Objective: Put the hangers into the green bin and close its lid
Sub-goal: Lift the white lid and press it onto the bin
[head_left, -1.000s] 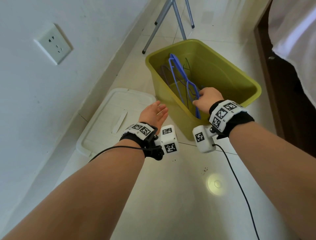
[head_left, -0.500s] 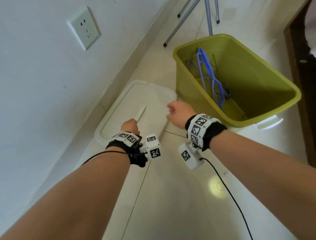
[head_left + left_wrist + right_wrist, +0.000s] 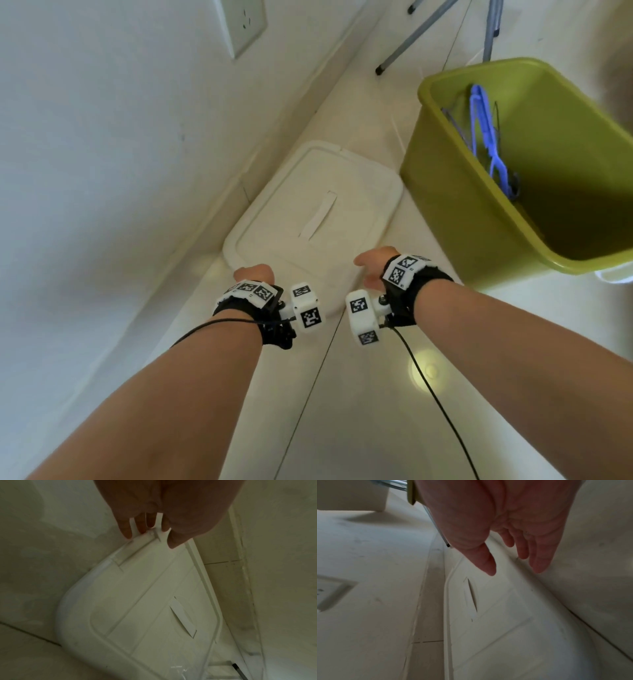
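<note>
The green bin point(image 3: 445, 205) stands open on the floor at the right, with a blue hanger point(image 3: 483, 116) and thin dark wire hangers leaning inside. Its white lid point(image 3: 315, 192) lies flat on the floor between bin and wall. My left hand point(image 3: 255, 272) is at the lid's near left edge. In the left wrist view, this left hand point(image 3: 150, 540) pinches the lid point(image 3: 137, 601) at the rim, thumb on top, fingertips on the outer side. My right hand point(image 3: 371, 265) hovers at the near right edge. Its fingers point(image 3: 539, 566) are straight above the lid point(image 3: 496, 615), holding nothing.
The white wall runs close along the lid's left side and carries a socket point(image 3: 245, 24). Grey metal legs point(image 3: 414, 34) stand behind the bin. Pale floor tiles lie under my forearms, with a round light spot point(image 3: 428, 371) and the wrist cables.
My right hand let go of the hangers in the bin and swung left to the lid. My left hand dropped onto the lid's near edge. The view shifted left and down.
</note>
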`<state>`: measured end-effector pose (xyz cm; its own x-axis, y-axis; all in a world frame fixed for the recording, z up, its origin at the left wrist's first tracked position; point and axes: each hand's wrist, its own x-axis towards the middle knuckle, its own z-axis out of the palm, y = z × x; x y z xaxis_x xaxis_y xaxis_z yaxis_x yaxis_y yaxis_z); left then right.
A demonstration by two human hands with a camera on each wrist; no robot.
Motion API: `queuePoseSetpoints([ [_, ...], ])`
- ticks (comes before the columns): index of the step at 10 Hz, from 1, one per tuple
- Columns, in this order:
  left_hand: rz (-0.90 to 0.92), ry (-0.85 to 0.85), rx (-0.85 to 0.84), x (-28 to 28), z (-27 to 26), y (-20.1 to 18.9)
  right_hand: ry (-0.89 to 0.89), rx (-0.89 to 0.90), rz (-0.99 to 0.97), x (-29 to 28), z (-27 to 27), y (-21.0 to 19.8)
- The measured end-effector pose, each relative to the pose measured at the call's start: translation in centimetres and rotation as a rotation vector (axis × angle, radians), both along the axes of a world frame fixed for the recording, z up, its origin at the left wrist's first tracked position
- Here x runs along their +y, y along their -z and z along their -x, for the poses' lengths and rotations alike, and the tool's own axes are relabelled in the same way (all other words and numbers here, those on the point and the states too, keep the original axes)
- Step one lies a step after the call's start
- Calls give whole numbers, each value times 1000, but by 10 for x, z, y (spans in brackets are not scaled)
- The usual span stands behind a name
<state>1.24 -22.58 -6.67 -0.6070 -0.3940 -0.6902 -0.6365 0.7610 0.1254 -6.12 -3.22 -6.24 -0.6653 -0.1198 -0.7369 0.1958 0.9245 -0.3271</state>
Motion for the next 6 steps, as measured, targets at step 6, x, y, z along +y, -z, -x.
queuePoseSetpoints([
  [6,10,158,-6,-24,-9,18,897,-228,334,-4,-6,42],
])
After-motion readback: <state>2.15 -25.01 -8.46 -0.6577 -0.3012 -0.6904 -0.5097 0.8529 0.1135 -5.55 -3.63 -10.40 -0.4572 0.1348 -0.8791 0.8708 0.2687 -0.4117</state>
